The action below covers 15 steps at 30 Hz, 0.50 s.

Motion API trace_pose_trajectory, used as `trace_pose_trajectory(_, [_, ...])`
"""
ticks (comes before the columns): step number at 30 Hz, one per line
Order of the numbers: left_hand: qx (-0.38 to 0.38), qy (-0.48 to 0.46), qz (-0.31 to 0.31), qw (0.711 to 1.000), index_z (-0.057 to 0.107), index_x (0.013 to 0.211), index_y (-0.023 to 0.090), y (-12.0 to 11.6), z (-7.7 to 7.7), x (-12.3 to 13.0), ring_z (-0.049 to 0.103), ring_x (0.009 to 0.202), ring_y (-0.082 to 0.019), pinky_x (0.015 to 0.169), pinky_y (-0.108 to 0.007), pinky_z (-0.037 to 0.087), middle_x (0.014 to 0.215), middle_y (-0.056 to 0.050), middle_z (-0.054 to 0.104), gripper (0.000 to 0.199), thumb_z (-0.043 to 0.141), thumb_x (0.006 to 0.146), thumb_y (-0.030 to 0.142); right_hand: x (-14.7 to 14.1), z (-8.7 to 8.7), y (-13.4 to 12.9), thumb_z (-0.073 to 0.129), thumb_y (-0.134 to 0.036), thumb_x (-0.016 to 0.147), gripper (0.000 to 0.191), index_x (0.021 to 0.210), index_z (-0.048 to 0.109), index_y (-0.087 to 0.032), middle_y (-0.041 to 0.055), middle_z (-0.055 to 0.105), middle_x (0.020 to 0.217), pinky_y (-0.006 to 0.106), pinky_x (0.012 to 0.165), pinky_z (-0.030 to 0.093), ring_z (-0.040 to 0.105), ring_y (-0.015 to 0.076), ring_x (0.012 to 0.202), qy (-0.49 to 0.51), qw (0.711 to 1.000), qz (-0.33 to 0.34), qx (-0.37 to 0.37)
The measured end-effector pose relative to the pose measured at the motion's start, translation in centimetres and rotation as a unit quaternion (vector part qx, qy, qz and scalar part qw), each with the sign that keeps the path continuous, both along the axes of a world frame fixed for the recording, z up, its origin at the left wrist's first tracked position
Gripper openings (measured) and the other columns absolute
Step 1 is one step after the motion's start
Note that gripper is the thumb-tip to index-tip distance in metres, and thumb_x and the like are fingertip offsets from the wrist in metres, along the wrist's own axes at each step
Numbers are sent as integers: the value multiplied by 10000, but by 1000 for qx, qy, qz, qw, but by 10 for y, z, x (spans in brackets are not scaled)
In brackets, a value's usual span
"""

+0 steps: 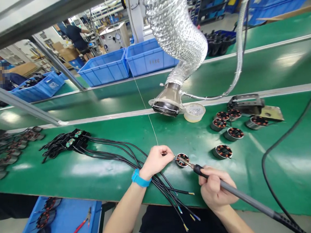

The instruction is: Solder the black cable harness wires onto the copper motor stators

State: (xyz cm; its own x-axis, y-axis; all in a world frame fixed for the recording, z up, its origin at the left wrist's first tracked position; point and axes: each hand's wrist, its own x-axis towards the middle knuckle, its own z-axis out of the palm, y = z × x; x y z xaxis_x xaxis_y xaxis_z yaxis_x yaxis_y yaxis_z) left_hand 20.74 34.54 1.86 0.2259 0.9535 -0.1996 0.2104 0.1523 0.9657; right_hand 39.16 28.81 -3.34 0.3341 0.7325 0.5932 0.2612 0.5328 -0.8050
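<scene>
- Green bench mat (100, 169) carries a copper-wound motor stator (182, 160) near its front edge: stiff, solid, best taken by the rim.
- Left hand (156, 162) pinches a limp black wire (115, 143) just beside the stator.
- Right hand (215, 190) wraps closed around a soldering iron (241, 194), tip at the windings.

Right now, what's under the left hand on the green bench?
Black cables run beneath the left hand, beside a wound motor stator at its fingertips. What lies directly under the palm is covered from view.
</scene>
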Motion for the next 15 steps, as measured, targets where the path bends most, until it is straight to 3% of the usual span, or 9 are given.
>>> trace_pose_trajectory(9, [9, 13, -3, 1000, 633, 691, 129, -3, 4, 3, 525, 662, -116, 636, -218, 395, 679, -1, 609, 101, 585, 738, 205, 0, -3, -2, 533, -287, 958, 199, 833, 650, -185, 2, 559, 574, 342, 492, 545, 606, 200, 499, -2, 1000, -27, -10])
trace_pose_trajectory(15, [13, 9, 6, 1000, 628, 688, 130, -4, 4, 4, 530, 658, -115, 632, -214, 399, 676, 1, 610, 96, 585, 740, 199, -2, -6, -2, 546, -281, 953, 197, 820, 659, -189, 24, 614, 654, 322, 481, 545, 607, 184, 502, 5, 999, -40, -15])
